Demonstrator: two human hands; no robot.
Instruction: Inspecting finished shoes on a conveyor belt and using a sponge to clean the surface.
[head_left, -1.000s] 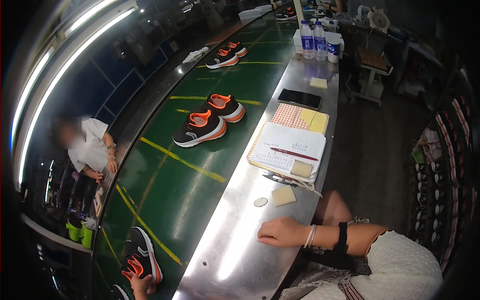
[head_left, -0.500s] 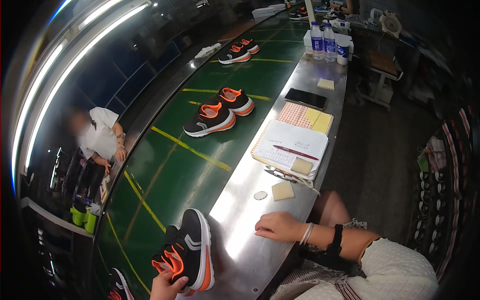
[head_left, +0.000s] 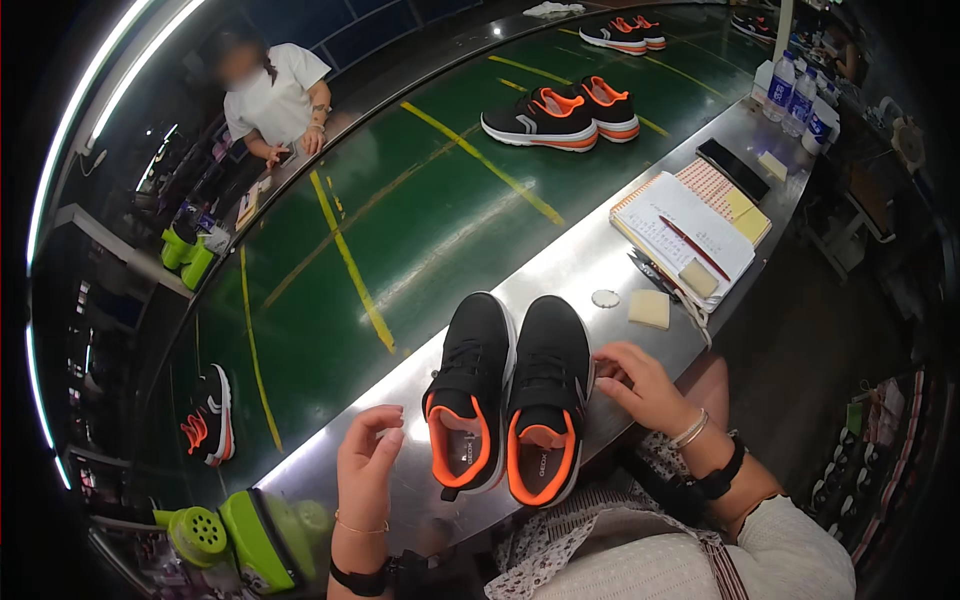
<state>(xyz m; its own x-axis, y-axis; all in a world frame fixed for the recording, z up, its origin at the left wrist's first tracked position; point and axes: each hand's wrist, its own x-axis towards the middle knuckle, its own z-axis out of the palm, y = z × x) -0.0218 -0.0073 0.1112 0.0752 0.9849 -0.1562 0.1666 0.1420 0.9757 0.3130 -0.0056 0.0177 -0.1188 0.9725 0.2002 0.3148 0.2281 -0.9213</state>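
Observation:
A pair of black sneakers with orange linings stands side by side on the metal ledge in front of me, toes pointing away. My left hand is beside the left sneaker, apart from it, holding nothing, with its fingers loosely bent and the thumb apart. At the outer side of the right sneaker is my right hand, fingers half curled and not wrapped round anything. Its fingertips are close to the shoe; whether they touch it I cannot tell.
On the green belt are more sneakers and a single sneaker. The ledge bears a notebook with a pen, a phone, sponge pads and bottles. A green fan stands lower left. Across the belt sits a person.
The pair of sneakers has come from the belt onto the ledge and stands upright. My left hand has let go of it. My right hand has moved beside the right sneaker. The view has turned left.

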